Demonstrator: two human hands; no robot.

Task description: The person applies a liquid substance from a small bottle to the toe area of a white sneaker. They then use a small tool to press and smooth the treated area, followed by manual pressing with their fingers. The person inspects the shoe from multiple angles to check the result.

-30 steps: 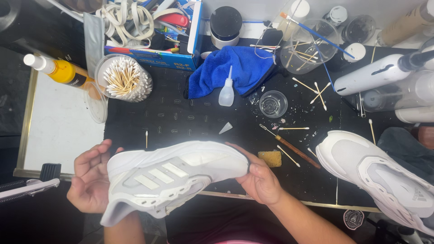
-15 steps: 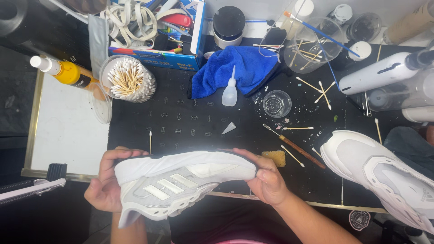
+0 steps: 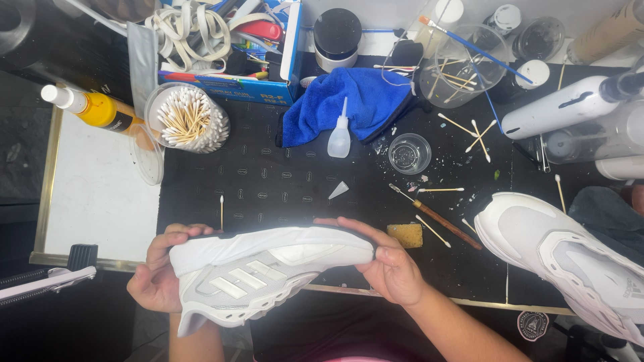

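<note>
Down at the near edge of the bench, both hands carry a white and grey sneaker [image 3: 261, 275] on its side, sole turned away from the person, three pale stripes facing up. Left hand [image 3: 157, 281] at the heel end: fingers curled over the top edge, palm mostly hidden behind the shoe. Right hand [image 3: 389, 271] at the toe end: thumb pressed on the toe tip, fingers wrapped over the sole edge, closed firmly on it. Shoe is lifted off the black mat [image 3: 282, 181], held just above the table's front rim. Its opening and inner side face down, out of sight.

Second white sneaker [image 3: 563, 255] lies to the right, its far end cut off by the picture's corner. Between the two: a small yellow sponge [image 3: 405, 235] and a thin wooden-handled brush [image 3: 439, 222], both near the right hand, not touching it. A single cotton swab [image 3: 221, 211] lies just above the left fingers.

Farther back: tub of cotton swabs [image 3: 186, 117], yellow bottle [image 3: 90, 107], blue cloth [image 3: 349, 100] with a small white dropper bottle [image 3: 339, 139] lying against it, a little clear cup [image 3: 409, 153]. Loose swabs and pale flecks scattered on the mat. Bottles at upper right are crowded and partly cropped; their contents cannot be made out.
</note>
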